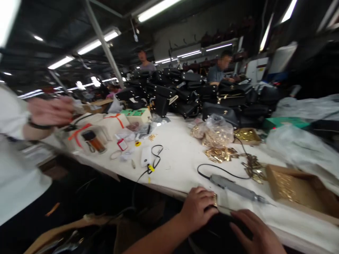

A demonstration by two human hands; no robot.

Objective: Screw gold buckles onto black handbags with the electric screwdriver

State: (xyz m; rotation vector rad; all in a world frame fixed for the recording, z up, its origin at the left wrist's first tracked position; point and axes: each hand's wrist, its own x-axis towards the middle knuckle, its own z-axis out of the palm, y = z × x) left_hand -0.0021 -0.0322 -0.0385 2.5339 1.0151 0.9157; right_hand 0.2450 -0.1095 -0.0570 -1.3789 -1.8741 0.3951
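Observation:
At the table's front edge, my left hand (200,208) is closed, with its fingers curled over the top of a black leather-like piece (218,229). A small gold-coloured metal fitting (215,200) shows at its fingertips. My right hand (255,229) rests at the other side of the black piece, thumb and fingers apart. Just beyond both hands lies a grey electric screwdriver (235,187), its thin bit pointing right and its black cord looping back. The lower part of the black piece is dark and hard to make out.
Loose gold fittings (221,154) lie beside a clear bag (215,130). A cardboard box (304,190) with gold pieces stands right. Black handbags (169,91) are heaped behind, with two people beyond. A white-sleeved person's hand (51,111) is at left. A white controller (146,157) sits mid-table.

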